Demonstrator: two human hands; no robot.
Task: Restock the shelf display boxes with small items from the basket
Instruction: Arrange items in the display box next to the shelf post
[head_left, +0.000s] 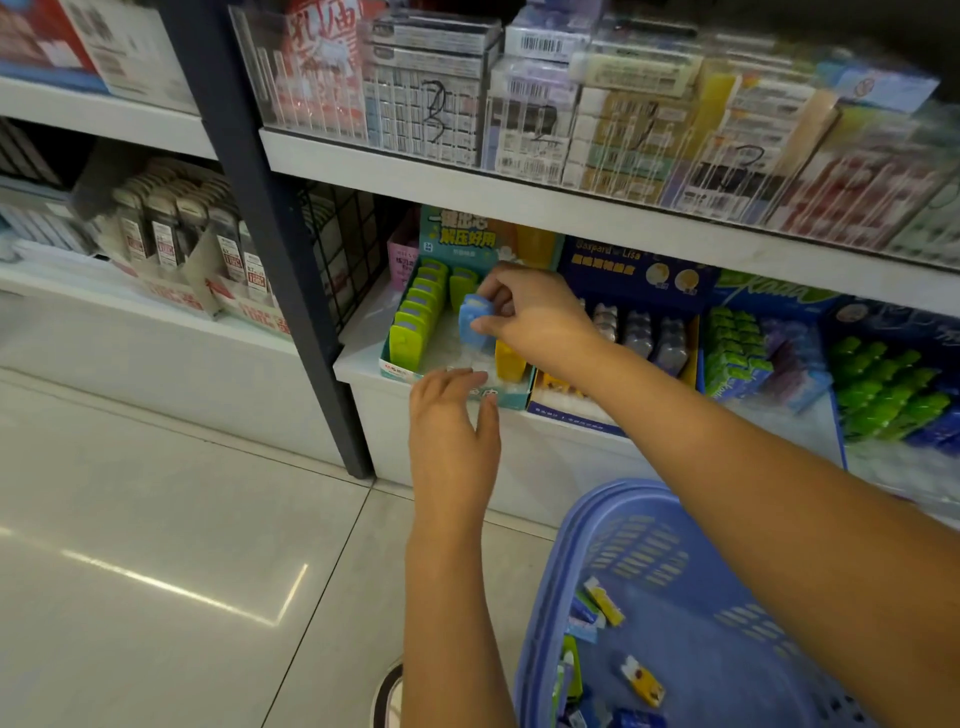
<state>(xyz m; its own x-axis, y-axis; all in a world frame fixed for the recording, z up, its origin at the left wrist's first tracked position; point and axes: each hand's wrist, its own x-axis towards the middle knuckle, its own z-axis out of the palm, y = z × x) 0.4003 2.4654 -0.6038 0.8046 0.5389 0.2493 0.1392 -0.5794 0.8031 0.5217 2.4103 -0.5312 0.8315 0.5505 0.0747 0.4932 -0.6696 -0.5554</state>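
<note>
Fingertips (497, 281) of the right hand (540, 319) pinch a blue item (475, 314) above the teal display box (511, 399)
Looks light, stiff, probably slick; best held by its flat sides; left hand (452, 415) loose, empty, at that box's front edge

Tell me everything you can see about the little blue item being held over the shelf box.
The blue item is small, rounded and plastic-looking, with a paler patch near its top. The right hand pinches it between thumb and fingers, tilted, over the teal display box, between the green items and the yellow items. Whether it touches the box is unclear.
</note>
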